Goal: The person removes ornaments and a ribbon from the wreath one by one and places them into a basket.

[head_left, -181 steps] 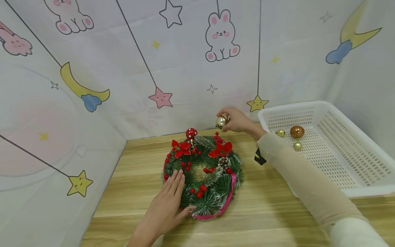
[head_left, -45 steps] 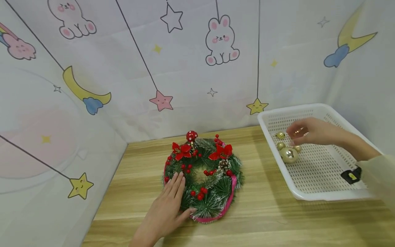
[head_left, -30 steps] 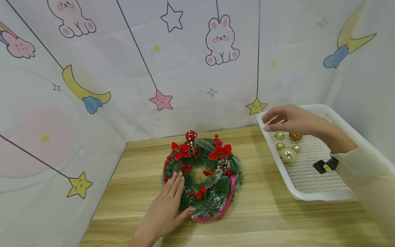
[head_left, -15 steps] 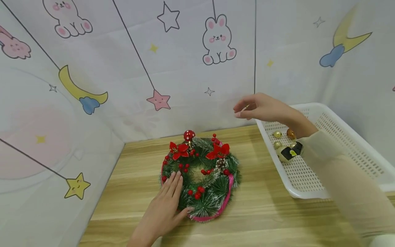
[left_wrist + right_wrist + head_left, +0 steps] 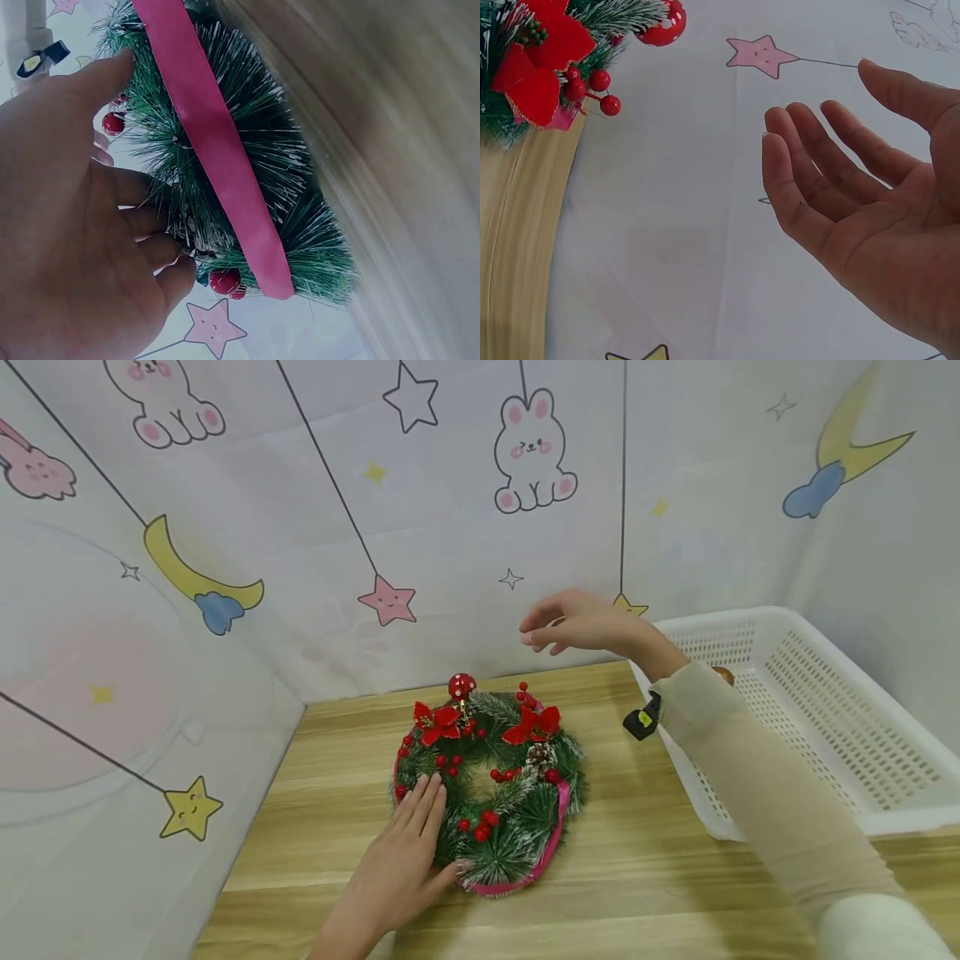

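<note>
A green Christmas wreath (image 5: 498,856) lies on the wooden table, with red poinsettias (image 5: 534,725), red berries (image 5: 482,832), a pine cone (image 5: 538,753) and a spotted red mushroom ornament (image 5: 461,686). Pink ribbon (image 5: 214,142) runs along its outer edge. My left hand (image 5: 397,860) rests on the wreath's left side with fingers extended. Above and behind the wreath's right rear, my right hand (image 5: 585,625) hovers in the air. Its palm faces the camera in the right wrist view, where the loosely bent fingers (image 5: 840,169) hold nothing.
A white perforated basket (image 5: 885,718) stands at the right. One copper-coloured bauble (image 5: 723,675) peeks out inside it, and the right forearm hides the other baubles. A cloth backdrop (image 5: 450,527) with printed rabbits and stars hangs just behind the table.
Earlier my right hand held a gold bauble over the wreath; later that bauble lay in the basket. The hand has since moved left, away from the basket. My left hand has stayed put.
</note>
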Motion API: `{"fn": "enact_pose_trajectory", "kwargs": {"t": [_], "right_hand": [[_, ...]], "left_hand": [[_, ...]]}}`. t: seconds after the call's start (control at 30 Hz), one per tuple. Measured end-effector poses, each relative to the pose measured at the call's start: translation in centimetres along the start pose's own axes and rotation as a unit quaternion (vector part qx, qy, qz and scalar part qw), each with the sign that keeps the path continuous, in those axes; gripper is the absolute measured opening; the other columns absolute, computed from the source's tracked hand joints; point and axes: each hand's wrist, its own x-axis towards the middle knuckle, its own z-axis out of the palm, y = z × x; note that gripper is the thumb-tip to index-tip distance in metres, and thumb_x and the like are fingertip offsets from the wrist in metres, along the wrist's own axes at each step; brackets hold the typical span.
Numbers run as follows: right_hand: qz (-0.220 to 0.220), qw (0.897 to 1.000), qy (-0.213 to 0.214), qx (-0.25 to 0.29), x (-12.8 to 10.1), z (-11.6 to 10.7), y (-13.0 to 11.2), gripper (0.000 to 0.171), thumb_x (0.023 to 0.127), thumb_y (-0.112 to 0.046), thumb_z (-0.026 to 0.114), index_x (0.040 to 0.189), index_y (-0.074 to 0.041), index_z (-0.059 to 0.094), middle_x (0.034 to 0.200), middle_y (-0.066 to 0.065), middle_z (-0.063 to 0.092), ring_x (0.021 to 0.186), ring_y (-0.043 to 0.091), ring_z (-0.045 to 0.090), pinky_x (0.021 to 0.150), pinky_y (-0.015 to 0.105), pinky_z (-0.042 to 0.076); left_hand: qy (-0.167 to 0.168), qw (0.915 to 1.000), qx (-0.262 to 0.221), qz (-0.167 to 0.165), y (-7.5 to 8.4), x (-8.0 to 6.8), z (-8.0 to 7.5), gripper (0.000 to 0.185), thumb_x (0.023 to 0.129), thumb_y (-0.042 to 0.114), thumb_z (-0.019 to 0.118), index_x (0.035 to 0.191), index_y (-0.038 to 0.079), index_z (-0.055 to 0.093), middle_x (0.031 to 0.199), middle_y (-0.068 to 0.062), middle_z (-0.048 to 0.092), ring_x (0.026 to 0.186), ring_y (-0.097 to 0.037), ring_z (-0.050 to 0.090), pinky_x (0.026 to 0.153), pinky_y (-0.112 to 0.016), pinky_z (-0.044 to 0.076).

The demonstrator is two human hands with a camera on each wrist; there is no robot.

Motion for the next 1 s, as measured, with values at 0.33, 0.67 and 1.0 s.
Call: {"fn": "enact_pose_trajectory", "kwargs": {"t": [0.33,0.67,1.0], "right_hand": [[0.023,0.999,-0.009,0.025,3.7,2.5,0.1,0.033,0.104,-0.03,0.067,0.13,-0.01,0.07,0.132,0.013,0.072,0.113,0.025,0.072,0.097,0.04,0.063],[0.048,0.997,-0.004,0.065,6.8,6.1,0.5,0.03,0.104,-0.027,0.067,0.126,-0.008,0.073,0.129,0.012,0.073,0.113,0.028,0.071,0.101,0.042,0.062],[0.088,0.994,-0.018,0.059,8.7,9.7,0.6,0.035,0.1,-0.032,0.072,0.125,-0.008,0.071,0.131,0.012,0.069,0.107,0.028,0.071,0.098,0.042,0.062]], "left_hand": [[0.0,1.0,0.0,0.001,0.0,0.0,-0.1,0.094,0.1,0.059,0.063,0.165,0.0,0.028,0.176,-0.018,0.019,0.164,-0.037,0.02,0.131,-0.052,0.03],[0.005,1.0,-0.001,0.0,0.0,0.0,-0.1,0.095,0.099,0.058,0.066,0.165,0.0,0.029,0.175,-0.018,0.022,0.164,-0.037,0.02,0.13,-0.052,0.032],[0.002,1.0,-0.003,0.0,-0.1,0.0,-0.1,0.095,0.1,0.059,0.063,0.165,0.001,0.028,0.177,-0.016,0.019,0.165,-0.036,0.018,0.131,-0.052,0.031]]}}
